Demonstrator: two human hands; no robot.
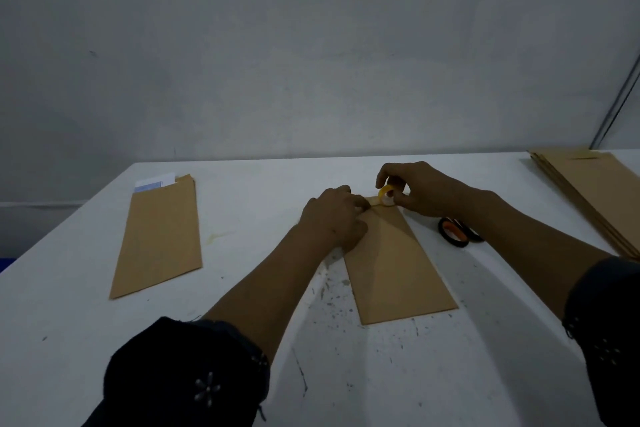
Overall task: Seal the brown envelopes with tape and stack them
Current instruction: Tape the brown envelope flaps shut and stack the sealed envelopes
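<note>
A brown envelope lies lengthwise on the white table in front of me. My left hand rests on its far left corner, fingers pressing down at the folded flap. My right hand pinches a small yellow tape roll just above the flap's far edge. A second brown envelope lies to the left with white papers sticking out of its open end. A stack of brown envelopes sits at the far right.
Scissors with black and orange handles lie right of the middle envelope, partly under my right forearm. A grey wall stands behind the table's far edge. The table surface near me carries dark specks and scratches.
</note>
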